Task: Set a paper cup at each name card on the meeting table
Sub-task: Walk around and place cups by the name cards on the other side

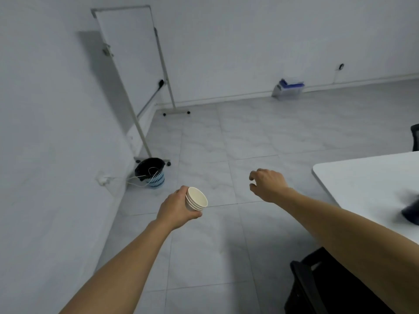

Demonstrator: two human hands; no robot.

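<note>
**Cups in hand, table off to the right**

The left hand (179,209) has its fingers wrapped around a nested stack of paper cups (196,199), tipped on its side with the open mouths facing right. The right hand (267,184) is empty, fingers loosely curled and apart, hovering over the tiled floor (226,137). The white meeting table (362,177) lies to the right, nearer the right hand and well apart from the cups. No name card is visible; a blurred dark object (411,211) at the table's edge cannot be identified.
</note>
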